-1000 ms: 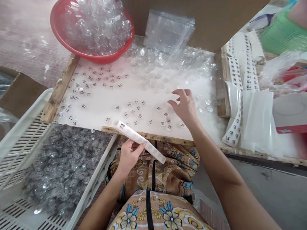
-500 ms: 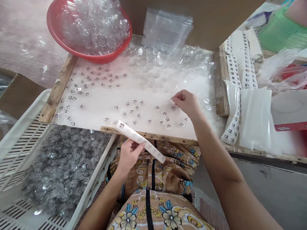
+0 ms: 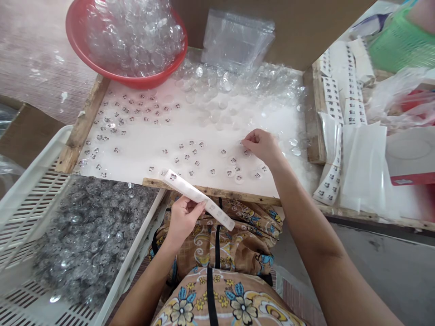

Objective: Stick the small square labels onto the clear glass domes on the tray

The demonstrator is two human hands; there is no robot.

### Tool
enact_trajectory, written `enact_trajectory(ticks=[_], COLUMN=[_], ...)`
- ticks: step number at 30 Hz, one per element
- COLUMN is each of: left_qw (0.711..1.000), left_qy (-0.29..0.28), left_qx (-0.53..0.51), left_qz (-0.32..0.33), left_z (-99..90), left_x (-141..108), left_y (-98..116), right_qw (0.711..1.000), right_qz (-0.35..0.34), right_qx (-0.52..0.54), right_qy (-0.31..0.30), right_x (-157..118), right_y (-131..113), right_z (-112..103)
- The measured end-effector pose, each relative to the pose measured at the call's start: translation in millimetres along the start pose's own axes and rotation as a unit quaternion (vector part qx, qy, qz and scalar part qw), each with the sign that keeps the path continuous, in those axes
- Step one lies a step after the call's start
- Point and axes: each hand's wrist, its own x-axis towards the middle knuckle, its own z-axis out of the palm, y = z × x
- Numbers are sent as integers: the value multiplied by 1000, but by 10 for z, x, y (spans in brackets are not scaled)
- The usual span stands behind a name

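Note:
My left hand (image 3: 185, 219) pinches a white strip of stickers (image 3: 195, 194) at the board's front edge. One dark printed sticker shows at the strip's upper left end, and faint marks run along its lower part. Over the white board (image 3: 142, 138), my right hand (image 3: 261, 145) is closed in a pinch on a small dark-printed sticker (image 3: 241, 143), its fingertips low over the surface. Clear round discs bearing the same print, such as one disc (image 3: 239, 178), lie scattered below and left of that hand. Plain clear discs (image 3: 222, 104) lie farther back.
A red basin (image 3: 146, 81) heaped with clear discs stands at the back left. Below it, a white slotted crate (image 3: 34, 190) holds many printed discs. Sticker strips (image 3: 331, 181) lie beyond the wooden rail (image 3: 315, 136) on the right. A clear plastic box (image 3: 238, 38) sits at the back.
My right hand has shifted very slightly left, its fingertips still pinching the sticker. My left hand and its strip are practically where they were.

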Motion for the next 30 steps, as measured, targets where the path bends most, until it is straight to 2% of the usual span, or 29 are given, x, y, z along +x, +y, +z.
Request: enact_trajectory(ticks=[30], left_qw=[1000], left_qy=[2], left_qx=[1], left_qz=[-4], left_z=[11], left_x=[-6], left_y=[30], right_qw=[1000], right_qz=[-12], right_qx=[-3], right_qy=[-4], right_x=[31], right_y=[71], right_z=[26])
